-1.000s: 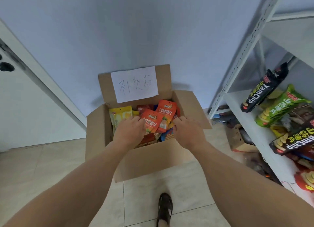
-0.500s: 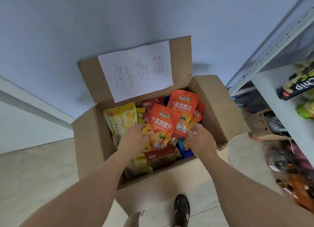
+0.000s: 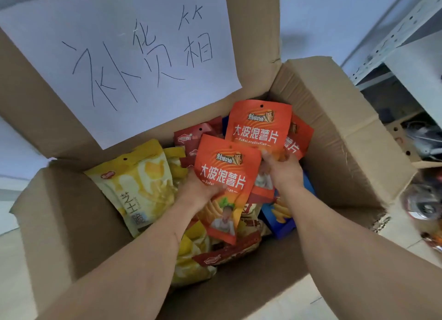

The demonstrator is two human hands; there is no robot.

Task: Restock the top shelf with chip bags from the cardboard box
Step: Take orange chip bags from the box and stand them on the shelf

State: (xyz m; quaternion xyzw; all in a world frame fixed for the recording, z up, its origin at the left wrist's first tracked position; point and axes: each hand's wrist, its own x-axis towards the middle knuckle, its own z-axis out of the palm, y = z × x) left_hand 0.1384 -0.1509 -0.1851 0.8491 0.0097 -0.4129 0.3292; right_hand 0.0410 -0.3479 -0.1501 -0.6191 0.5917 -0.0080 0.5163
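An open cardboard box (image 3: 339, 137) fills the view, packed with snack bags. My left hand (image 3: 198, 190) grips an orange chip bag (image 3: 226, 173) by its left edge, the bag upright over the pile. My right hand (image 3: 283, 170) is closed on a second orange chip bag (image 3: 259, 128) just behind it, holding its lower right part. A third orange bag (image 3: 299, 137) peeks out behind on the right. A yellow bag (image 3: 141, 183) stands at the left of the box, with red (image 3: 191, 140) and blue (image 3: 277, 216) packs beneath.
A white paper sign (image 3: 124, 56) with handwritten characters is taped to the box's raised back flap. A grey metal shelf frame (image 3: 394, 32) rises at the right, with clutter on the floor below it. Pale wall behind, tiled floor around.
The view has closed in on the box. Both hands have closed on orange bags and raised them above the pile; the shelf with its bags has slid out of view on the right.
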